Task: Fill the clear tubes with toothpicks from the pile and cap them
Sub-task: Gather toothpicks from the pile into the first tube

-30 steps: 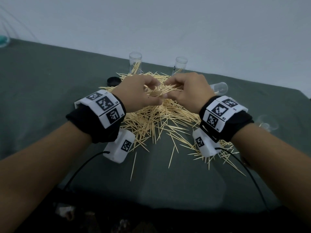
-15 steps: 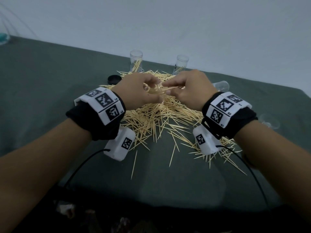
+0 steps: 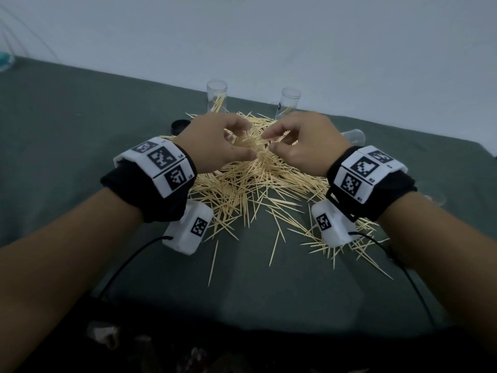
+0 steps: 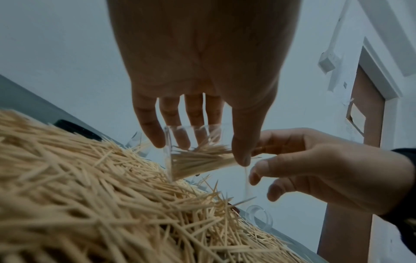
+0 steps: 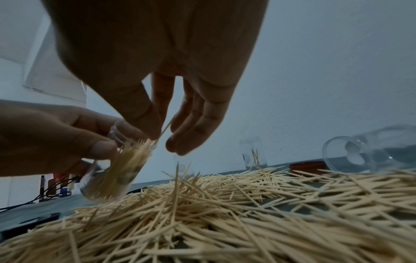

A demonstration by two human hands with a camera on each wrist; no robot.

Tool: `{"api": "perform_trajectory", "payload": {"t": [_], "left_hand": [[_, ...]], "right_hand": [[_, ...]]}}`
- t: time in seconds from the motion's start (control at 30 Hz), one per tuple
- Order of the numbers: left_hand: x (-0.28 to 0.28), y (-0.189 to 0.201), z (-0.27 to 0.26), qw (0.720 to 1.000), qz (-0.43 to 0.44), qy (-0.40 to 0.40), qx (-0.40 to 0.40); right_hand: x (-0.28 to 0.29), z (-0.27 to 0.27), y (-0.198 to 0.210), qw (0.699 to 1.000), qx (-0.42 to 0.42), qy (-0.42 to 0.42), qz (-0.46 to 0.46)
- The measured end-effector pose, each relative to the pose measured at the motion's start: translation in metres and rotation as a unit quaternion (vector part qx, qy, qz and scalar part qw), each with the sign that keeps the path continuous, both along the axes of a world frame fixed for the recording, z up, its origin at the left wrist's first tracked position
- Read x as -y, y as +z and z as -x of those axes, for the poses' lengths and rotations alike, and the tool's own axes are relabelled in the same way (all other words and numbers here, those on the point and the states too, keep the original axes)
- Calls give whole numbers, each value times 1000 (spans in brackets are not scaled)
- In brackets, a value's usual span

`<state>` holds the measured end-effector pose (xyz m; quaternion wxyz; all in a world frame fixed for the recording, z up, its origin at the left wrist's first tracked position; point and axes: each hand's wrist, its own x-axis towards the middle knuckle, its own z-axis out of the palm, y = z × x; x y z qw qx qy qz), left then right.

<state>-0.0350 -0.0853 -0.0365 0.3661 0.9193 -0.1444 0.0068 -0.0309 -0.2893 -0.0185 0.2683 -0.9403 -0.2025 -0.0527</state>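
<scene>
Toothpick filling: your left hand (image 3: 215, 146) gripped the tilted clear tube (image 5: 117, 163) above the pile (image 3: 258, 184); your right hand (image 3: 304, 144) pinched one toothpick (image 5: 165, 129) at its mouth. Light, slick plastic; you held it best around mid-wall.

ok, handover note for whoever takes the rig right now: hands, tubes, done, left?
Left hand: holds a clear tube, tilted, mostly full of toothpicks.
Right hand: pinches a toothpick at that tube's mouth.
Pile: spread on the green cloth under both hands.
Two upright tubes behind the pile, left one and right one, each with a few toothpicks, uncapped.
One empty tube lies on its side at right; a dark cap sits at left.
Done: no capped tube visible.
Left: finish the held tube, cap it, fill and cap the rest.
</scene>
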Motion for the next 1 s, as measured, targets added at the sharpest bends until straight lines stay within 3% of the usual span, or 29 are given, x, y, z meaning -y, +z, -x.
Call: {"api": "perform_trajectory", "payload": {"t": [0.13, 0.47, 0.63, 0.8, 1.0], "left_hand": [[3, -1, 3, 1000, -14, -16, 8], [-3, 1, 6, 1000, -25, -18, 2], [-16, 4, 13, 999, -36, -12, -3], [-33, 7, 21, 999, -39, 13, -2], [-44, 11, 30, 998, -61, 21, 26]], "right_hand": [[-4, 0, -1, 999, 19, -32, -31], [-7, 6, -3, 998, 42, 4, -47], [-7, 15, 2, 993, 83, -17, -84], [-15, 43, 11, 994, 18, 107, 19], [-56, 89, -4, 947, -99, 241, 189]]}}
